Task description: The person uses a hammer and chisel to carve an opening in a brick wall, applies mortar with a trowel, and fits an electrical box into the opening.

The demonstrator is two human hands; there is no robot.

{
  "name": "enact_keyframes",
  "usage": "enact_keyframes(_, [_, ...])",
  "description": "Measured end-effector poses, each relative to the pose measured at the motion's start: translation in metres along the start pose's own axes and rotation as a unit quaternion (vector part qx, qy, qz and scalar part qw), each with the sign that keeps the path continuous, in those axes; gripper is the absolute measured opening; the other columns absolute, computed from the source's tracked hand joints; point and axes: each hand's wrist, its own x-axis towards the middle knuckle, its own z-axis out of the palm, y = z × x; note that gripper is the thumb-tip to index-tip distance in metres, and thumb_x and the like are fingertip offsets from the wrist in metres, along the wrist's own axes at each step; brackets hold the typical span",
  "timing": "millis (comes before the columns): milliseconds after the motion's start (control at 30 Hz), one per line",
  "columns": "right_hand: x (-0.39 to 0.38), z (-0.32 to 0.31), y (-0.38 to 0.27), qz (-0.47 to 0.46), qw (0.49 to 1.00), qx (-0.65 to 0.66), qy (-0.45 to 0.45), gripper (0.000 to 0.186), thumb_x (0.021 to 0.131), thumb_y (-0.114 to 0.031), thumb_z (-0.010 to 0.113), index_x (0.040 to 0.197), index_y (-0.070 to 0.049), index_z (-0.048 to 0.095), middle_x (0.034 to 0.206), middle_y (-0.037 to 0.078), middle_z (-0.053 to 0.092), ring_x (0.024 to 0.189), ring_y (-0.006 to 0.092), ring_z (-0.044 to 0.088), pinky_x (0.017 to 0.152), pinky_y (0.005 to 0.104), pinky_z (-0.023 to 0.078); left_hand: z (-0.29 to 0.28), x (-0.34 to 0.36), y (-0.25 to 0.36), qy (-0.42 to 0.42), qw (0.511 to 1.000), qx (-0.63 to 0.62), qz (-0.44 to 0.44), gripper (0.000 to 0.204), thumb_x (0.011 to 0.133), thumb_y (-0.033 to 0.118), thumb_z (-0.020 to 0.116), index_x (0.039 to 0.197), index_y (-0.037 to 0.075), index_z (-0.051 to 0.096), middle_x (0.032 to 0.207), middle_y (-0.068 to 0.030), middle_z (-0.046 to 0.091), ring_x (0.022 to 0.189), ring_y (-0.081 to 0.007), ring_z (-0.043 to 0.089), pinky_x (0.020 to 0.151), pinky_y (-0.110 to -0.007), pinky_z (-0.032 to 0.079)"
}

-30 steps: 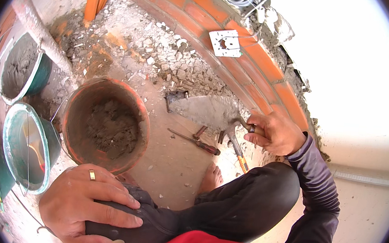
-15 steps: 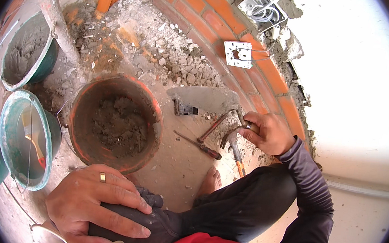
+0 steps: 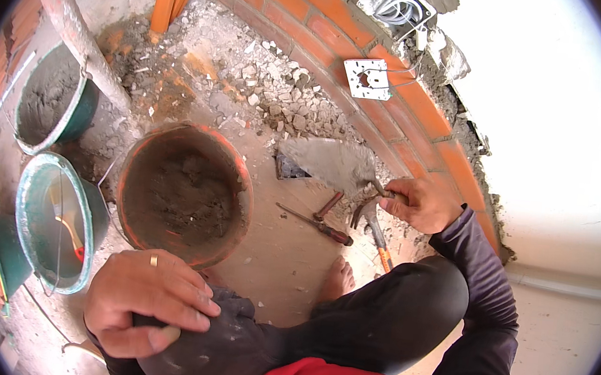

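Trowel (image 3: pixel 332 163), gripped in the right hand (image 3: pixel 427 205), could knock the hammer (image 3: pixel 380 240) if lowered carelessly; left hand (image 3: pixel 148 299) lies loosely open over the knee (image 3: pixel 240 330).

My left grip (image 3: pixel 145 303) is just draped palm-down over my left knee (image 3: pixel 208 356), fingers (image 3: pixel 192 298) loosely bent. Meanwhile my right arm (image 3: pixel 483 277) reaches forward, elbow bent out to the side, right grip (image 3: pixel 422 205) curled closed with the thumb (image 3: pixel 394 209) pointing left.
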Motion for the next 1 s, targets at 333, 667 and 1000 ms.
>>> enact_keyframes(333, [0.034,0.168,0.101,0.024,0.962,0.172,0.211,0.036,0.090,-0.034,0.065,0.092,0.002,0.065,0.081,0.025,0.065,0.076,0.0432,0.063,0.068,0.0467,0.049,0.029,0.174,-0.031,0.011,0.937,0.275,-0.215,0.026,0.084,0.017,0.069,0.105,0.001,0.066,0.099,-0.0139,0.069,0.089,-0.0297,0.068,0.081,-0.035,0.054])
enact_keyframes(667, [0.056,0.231,0.123,0.120,0.863,0.278,0.404,0.039,0.086,-0.032,0.069,0.102,0.003,0.067,0.097,0.025,0.068,0.089,0.0423,0.065,0.079,0.0469,0.051,0.092,0.184,-0.270,-0.123,0.640,0.662,-0.370,0.093,0.071,0.035,0.084,0.141,-0.002,0.034,0.138,-0.0239,0.045,0.117,-0.0427,0.057,0.100,-0.047,0.047])
enact_keyframes(1000, [0.048,0.235,0.144,0.105,0.883,0.317,0.330,0.045,0.086,-0.031,0.066,0.113,0.004,0.061,0.109,0.025,0.063,0.102,0.0427,0.061,0.086,0.0469,0.049,0.094,0.232,-0.232,0.098,0.860,-0.156,-0.475,0.080,0.079,0.016,0.082,0.143,-0.003,0.036,0.122,-0.0096,0.058,0.115,-0.0193,0.057,0.102,-0.037,0.044])
